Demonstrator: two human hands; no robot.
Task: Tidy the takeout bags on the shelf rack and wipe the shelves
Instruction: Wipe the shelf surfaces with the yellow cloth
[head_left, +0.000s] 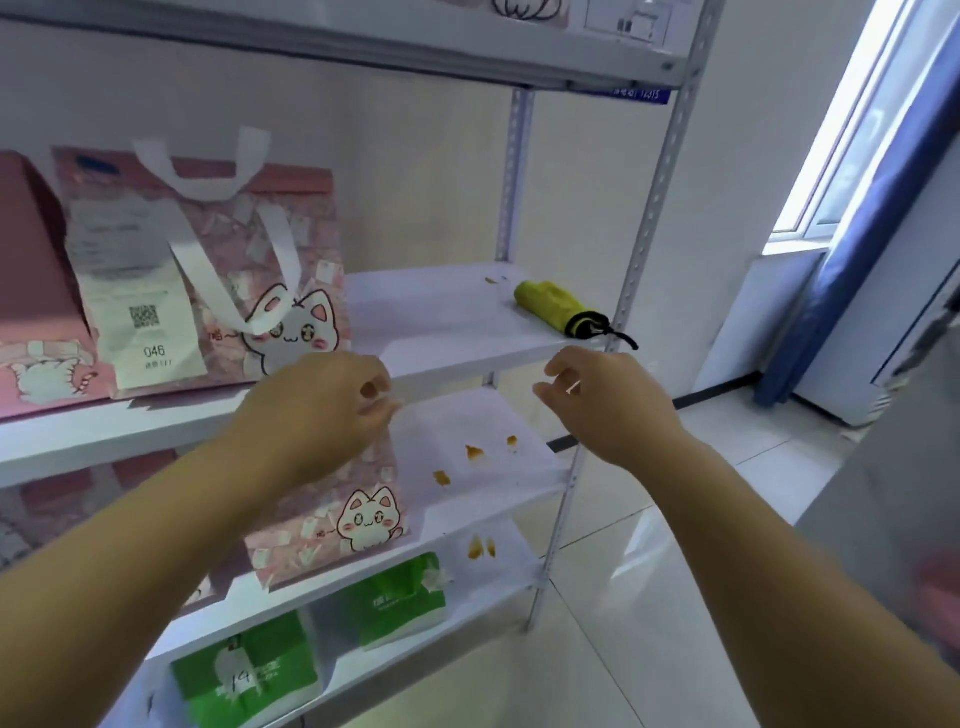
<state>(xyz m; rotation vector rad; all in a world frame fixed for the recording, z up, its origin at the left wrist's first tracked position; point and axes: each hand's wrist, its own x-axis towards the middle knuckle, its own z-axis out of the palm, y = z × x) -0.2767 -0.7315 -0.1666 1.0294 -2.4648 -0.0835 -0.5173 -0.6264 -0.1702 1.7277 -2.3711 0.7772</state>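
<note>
While both hands hover at the middle shelf's front edge: your left hand (317, 400) is the nearer one to the upper cat bag (249, 291). The bag lies just left of and above it, lower right corner close to your knuckles.
Right hand (608, 405): well apart from that bag, by the shelf's front right corner, just below the yellow umbrella (556, 306).
Grip: both hands loosely curled, closed on nothing that I can see.
Bag axis: it stands upright with its broad face toward you and its width running along the front edge of the middle shelf (441, 312). The base sits close to that edge.
Bag look: pink paper with a cartoon cat at the lower right and two white strap handles, one flopped down over the front face. A long receipt (140, 312) marked 046 is stuck on the left half. My read: light, stiff-sided, easiest to take by the handles.
Second cat bag (332, 514): on the lower shelf (519, 483), below your left hand, top hidden behind your wrist.
Wipe targets: orange crumbs (474, 453) on the lower shelf's bare right half, and a few more near the middle shelf's back right corner, beside the umbrella.
Cloth: none in view. My read: do the bags first.
</note>
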